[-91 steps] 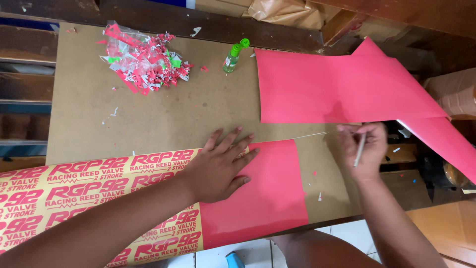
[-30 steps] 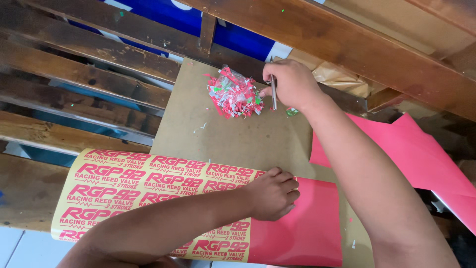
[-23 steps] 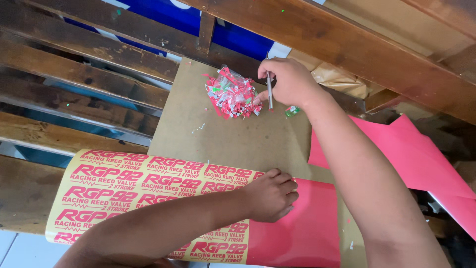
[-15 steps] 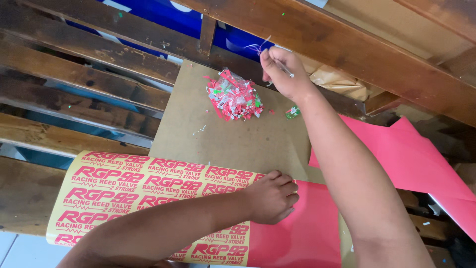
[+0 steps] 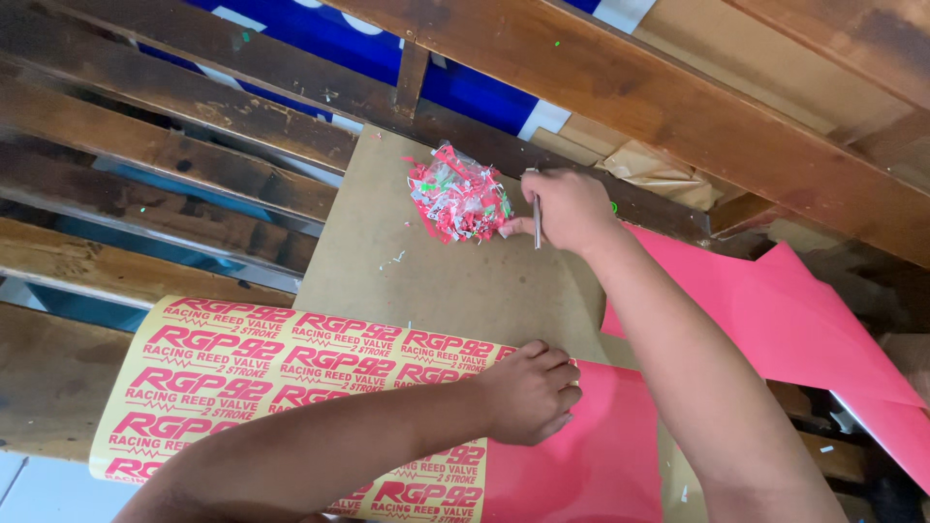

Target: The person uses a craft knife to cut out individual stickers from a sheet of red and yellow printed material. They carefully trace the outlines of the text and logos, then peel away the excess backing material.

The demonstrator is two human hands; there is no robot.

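My right hand (image 5: 570,208) is closed around a thin metal cutting tool (image 5: 536,219), held upright, with one fingertip touching the edge of a heap of red, white and green sticker scraps (image 5: 457,201). My left hand (image 5: 528,389) rests flat, fingers curled, on a yellow sticker sheet with red print (image 5: 281,381), right where the yellow gives way to a bare red part of the sheet (image 5: 591,455). Both lie on a brown board (image 5: 455,291).
A large loose red sheet (image 5: 775,315) lies to the right, partly under my right arm. Dark wooden planks (image 5: 145,155) and a wooden beam (image 5: 678,87) run around the board, with blue material behind them. Crumpled brown paper (image 5: 649,165) sits beyond the board.
My right hand rose above the scrap heap and has come back down to its right edge, still holding the tool. My left hand has stayed on the sheet.
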